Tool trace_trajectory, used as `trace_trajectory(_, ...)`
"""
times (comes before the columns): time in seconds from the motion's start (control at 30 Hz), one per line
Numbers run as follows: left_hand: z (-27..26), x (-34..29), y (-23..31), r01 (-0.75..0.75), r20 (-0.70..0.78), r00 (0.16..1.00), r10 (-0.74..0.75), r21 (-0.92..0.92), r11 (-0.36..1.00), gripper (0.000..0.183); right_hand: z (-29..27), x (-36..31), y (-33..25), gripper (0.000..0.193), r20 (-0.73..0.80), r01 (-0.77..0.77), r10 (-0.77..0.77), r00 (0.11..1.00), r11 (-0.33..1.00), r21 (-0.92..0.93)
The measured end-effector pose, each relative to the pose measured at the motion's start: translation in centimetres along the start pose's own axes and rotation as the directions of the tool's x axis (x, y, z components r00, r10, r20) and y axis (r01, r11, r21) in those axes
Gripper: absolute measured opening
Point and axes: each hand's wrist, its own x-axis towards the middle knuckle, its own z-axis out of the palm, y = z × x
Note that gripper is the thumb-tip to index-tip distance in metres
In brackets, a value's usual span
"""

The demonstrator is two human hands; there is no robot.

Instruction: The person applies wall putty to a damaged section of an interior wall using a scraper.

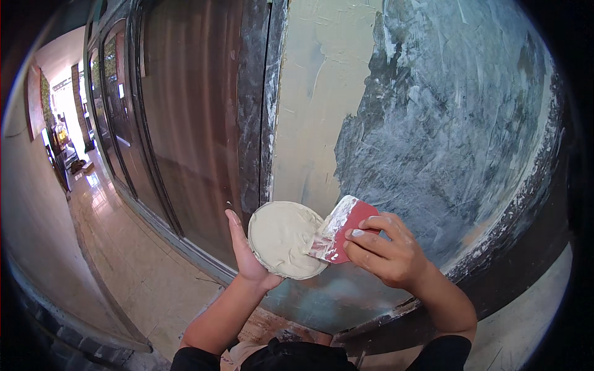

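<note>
The left hand cups a round disc heaped with pale putty, fingers closed under its rim, just in front of the wall. The right hand pinches a red scraper, its smeared edge touching the putty. A good load likely needs the blade drawn flat across the heap, disc held level, before meeting the grey patch beside the beige coat

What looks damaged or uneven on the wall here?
The wall's grey patch looks scraped and streaky, with a ragged edge against the smooth cream coat. The door frame beside it is smeared with pale marks. Nothing looks spilled.
</note>
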Motion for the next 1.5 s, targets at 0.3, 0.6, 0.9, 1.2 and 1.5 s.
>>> trace_trajectory(0.3,0.1,0.5,-0.3,0.027,0.013,1.000,-0.027,0.022,0.999,0.116,0.3,-0.4,0.0,0.025,-0.003,-0.075,0.075,0.997,0.997,-0.025)
trace_trajectory(0.6,-1.2,1.7,-1.0,0.073,0.040,0.997,-0.072,-0.047,0.996,0.119,-1.9,2.0,4.1,0.030,-0.070,-0.278,0.274,0.959,0.959,-0.055)
trace_trajectory(0.9,-2.2,3.0,-0.6,0.110,0.084,0.991,-0.103,-0.080,0.991,0.120,-1.1,5.9,9.1,0.035,-0.186,-0.606,0.604,0.775,0.794,0.052)
trace_trajectory(1.2,-3.3,3.3,2.4,0.024,0.025,0.999,-0.022,-0.082,0.996,0.120,3.2,4.1,9.7,0.042,-0.126,-0.515,0.500,0.857,0.813,-0.271)
trace_trajectory(1.5,-4.1,3.0,3.9,0.005,-0.040,0.999,-0.010,-0.125,0.992,0.114,4.1,4.5,10.2,0.042,-0.217,-0.478,0.427,0.878,0.800,-0.362)
